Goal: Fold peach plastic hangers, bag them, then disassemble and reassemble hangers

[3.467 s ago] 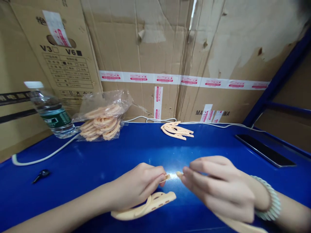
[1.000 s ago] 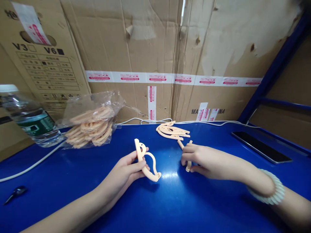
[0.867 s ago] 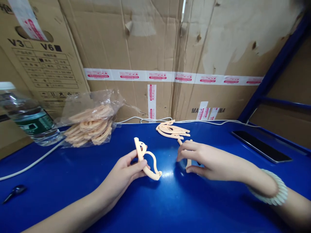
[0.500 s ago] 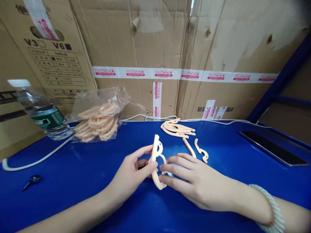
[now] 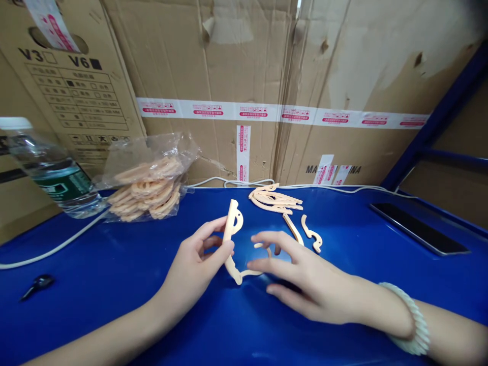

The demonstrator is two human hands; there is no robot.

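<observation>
My left hand [image 5: 204,254] pinches a beige plastic folding hanger [image 5: 230,226] between thumb and fingers, holding it nearly upright. From its lower end a thin curved arm [image 5: 249,273] swings out to the right, partly hidden behind fingers. My right hand [image 5: 301,277] hovers beside that arm with its fingers spread; whether a fingertip touches it is hard to see. Behind this hand lie a straight-ended beige arm [image 5: 293,229] and an S-shaped hook [image 5: 312,235]. Farther back is a small pile of beige hanger pieces [image 5: 276,201].
On the left, a clear bag of hanger pieces [image 5: 147,190] stands by a water bottle [image 5: 57,175]. A black earbud [image 5: 38,285] lies nearer. A phone [image 5: 417,229] rests on the right. A white cable [image 5: 213,180] runs along the cardboard boxes [image 5: 190,61] behind the blue table [image 5: 125,274].
The thin curved arm has swung outward to the right from the hanger. My right hand's fingers have spread and moved off the hanger. My left hand has shifted slightly left with it.
</observation>
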